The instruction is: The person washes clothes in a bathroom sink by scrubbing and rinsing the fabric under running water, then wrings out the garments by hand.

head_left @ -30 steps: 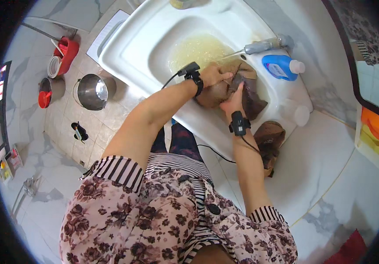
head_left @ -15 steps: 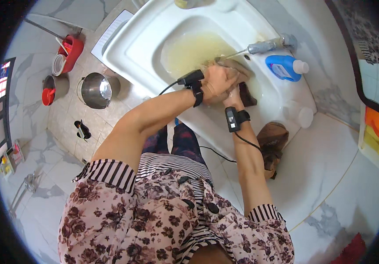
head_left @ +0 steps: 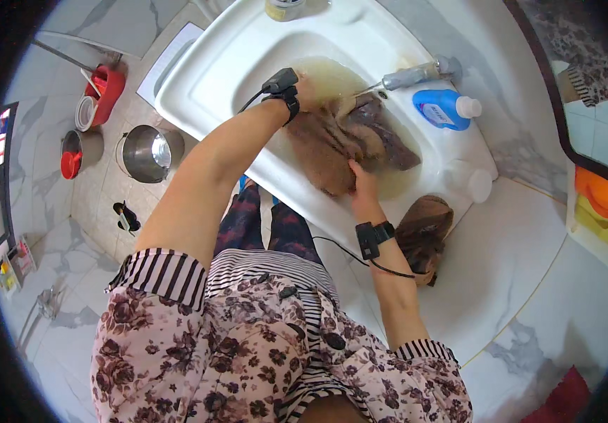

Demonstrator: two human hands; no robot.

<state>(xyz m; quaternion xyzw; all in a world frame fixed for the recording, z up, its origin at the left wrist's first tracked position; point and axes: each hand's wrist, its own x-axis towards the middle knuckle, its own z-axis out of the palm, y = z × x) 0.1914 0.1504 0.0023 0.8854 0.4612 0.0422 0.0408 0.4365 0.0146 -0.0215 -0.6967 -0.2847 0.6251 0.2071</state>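
A wet brown cloth (head_left: 325, 158) with darker folds lies spread in the yellowish water of the white washbasin (head_left: 205, 92). Its near edge is pinched by my right hand (head_left: 363, 185), thumb on top and the other fingers mostly hidden. At the cloth's far left edge, my left hand (head_left: 307, 90) is closed on the fabric, its fingers partly hidden and blurred. A thin stream runs from the metal tap (head_left: 417, 74) onto the cloth. Beside my right forearm, a second brown cloth (head_left: 420, 229) hangs over the basin's rim.
A blue bottle with a white cap (head_left: 441, 109) and a white container (head_left: 477, 185) stand on the basin's right ledge. A small jar (head_left: 285, 8) sits at its far edge. Metal buckets (head_left: 147, 154) and a red tub (head_left: 110, 95) stand on the floor at left.
My hands were together under the tap, with the cloth bunched. They have moved apart, the left one farther off and leftward, the right one nearer. The cloth is now spread between them.
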